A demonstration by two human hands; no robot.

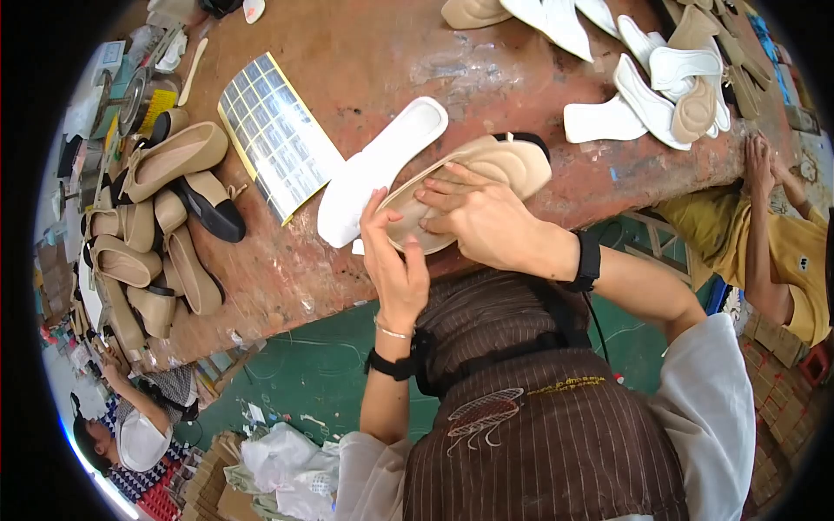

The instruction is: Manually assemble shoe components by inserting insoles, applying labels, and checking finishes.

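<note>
A beige shoe with a padded insole [495, 165] lies on the reddish-brown worktable [382, 61] at its near edge. My right hand [482, 221] lies flat on the insole, fingers spread and pressing on its heel part. My left hand [395, 260] holds the heel end of the shoe from the left side, thumb up. A white insole [378, 169] lies on the table, touching the left side of the shoe.
A sheet of silvery stickers [278, 135] lies left of the white insole. Several beige shoes [165, 226] are piled at the table's left end. White and beige insoles [660, 78] lie at the far right. Another person [773, 243] sits at the right, one more person [139, 417] at the lower left.
</note>
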